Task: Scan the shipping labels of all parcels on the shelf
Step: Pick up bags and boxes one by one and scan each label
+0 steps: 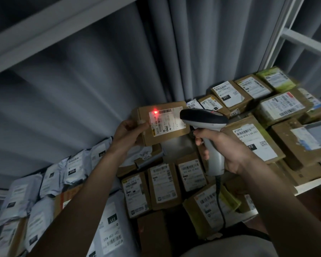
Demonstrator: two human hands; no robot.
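My left hand [128, 132] grips the left edge of a small brown cardboard parcel [167, 135], lifted above the pile with its white shipping label [167, 120] facing me. A red scanner dot glows on the label's top left corner. My right hand [224, 145] grips the grey handle of a barcode scanner [204, 118]; its dark head points left at the label from just right of the parcel. The scanner's black cable hangs down from the handle.
Several brown labelled boxes [163, 184] cover the shelf below and to the right. Grey poly mailers [76, 169] are stacked at the left. A grey curtain [100, 71] hangs behind. White shelf beams [308, 184] run at the right and overhead.
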